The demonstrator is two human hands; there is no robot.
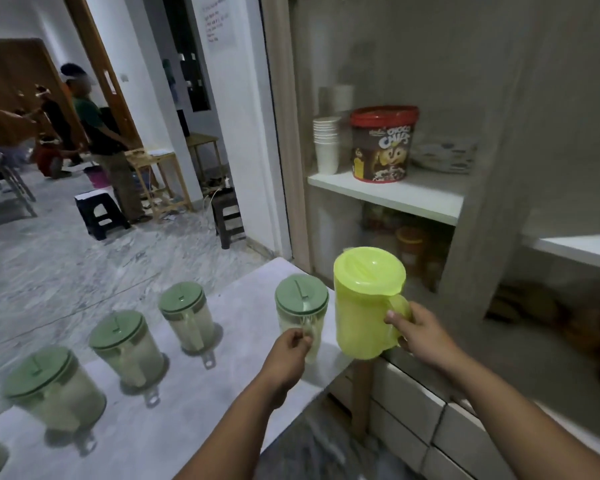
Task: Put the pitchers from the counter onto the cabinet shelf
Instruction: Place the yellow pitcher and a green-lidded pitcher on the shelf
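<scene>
My right hand [417, 329] grips the handle of a bright yellow-green pitcher [364, 303], held up off the counter's right end, in front of the cabinet. My left hand [290, 351] is closed on the handle of a clear pitcher with a green lid [300, 306] near the counter's right edge. Three more green-lidded clear pitchers [184, 315] [125, 346] [52, 388] stand in a row on the grey counter [187, 410]. The white cabinet shelf [413, 195] is above and to the right.
On the shelf stand a stack of white paper cups [326, 143], a red-lidded Choco Chips tub [381, 143] and stacked plates [444, 154]. A lower shelf holds jars [409, 251]. Several people and small stools [101, 213] are in the room at left.
</scene>
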